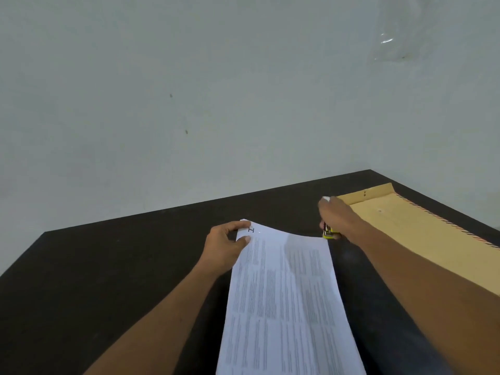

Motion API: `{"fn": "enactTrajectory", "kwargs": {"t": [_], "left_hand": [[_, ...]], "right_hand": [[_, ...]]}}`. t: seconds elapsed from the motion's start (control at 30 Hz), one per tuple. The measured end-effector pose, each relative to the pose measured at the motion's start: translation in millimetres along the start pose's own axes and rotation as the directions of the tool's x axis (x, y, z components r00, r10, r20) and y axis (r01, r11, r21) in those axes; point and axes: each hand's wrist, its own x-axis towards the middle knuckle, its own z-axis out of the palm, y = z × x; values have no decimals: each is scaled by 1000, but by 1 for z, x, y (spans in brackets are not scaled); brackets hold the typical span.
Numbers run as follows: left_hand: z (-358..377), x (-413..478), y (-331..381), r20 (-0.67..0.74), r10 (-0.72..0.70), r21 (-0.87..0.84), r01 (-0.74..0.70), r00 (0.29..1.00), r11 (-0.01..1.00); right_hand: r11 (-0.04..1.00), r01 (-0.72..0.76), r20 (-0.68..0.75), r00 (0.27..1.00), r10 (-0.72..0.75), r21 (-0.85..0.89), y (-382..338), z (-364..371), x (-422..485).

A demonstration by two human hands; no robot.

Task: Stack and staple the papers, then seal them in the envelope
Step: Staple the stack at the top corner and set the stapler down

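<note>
So the papers [284, 293] are held up off the dark table [108, 280], with the left hand [226, 246] pinching the far left corner between thumb and fingers. The right hand [338, 216] is curled shut around a small yellow stapler [329, 233] right at the far right corner of the stack. Can't tell whether the stapler's mouth is actually over the sheets or just beside the edge.

Main worry imo: the stack sags in the middle between the two hands, so the sheets could fan or slip out of line, and the staple would lock them in crooked. With nothing under that corner, the staple might also only catch the top sheets or miss the edge entirely.

The brown envelope [405, 231] lies flat on the table just right of the right forearm, flap end at the far side. An elbow swing could shove it toward the table's edge.
</note>
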Motion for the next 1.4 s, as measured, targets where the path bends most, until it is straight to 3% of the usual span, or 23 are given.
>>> {"fn": "enactTrajectory", "kwargs": {"t": [0.07,0.13,0.27,0.47,0.77,1.23,1.4], "left_hand": [[-16,-1,-16,-39,-52,35,54,998,998],[-29,-4,-31,-73,-108,55,112,991,992],[-43,-10,-51,-113,-137,181,156,984,971],[-35,-10,-56,-146,-5,415,66,989,907],[-32,-9,-70,-176,13,521,82,984,850],[-23,-16,-68,-186,38,632,89,982,770],[-23,-10,-55,-230,110,721,93,967,687]], "right_hand": [[940,121,160,984,-73,-318,4,13,-5],[850,256,249,956,-153,-460,4,31,-12],[773,362,277,928,-247,-521,-4,72,-34],[684,420,223,905,-362,-596,-9,115,-56],[608,445,209,883,-420,-657,-10,130,-72],[697,391,250,920,-301,-601,-3,133,-67],[806,328,111,942,-316,-493,1,92,-51]]}}
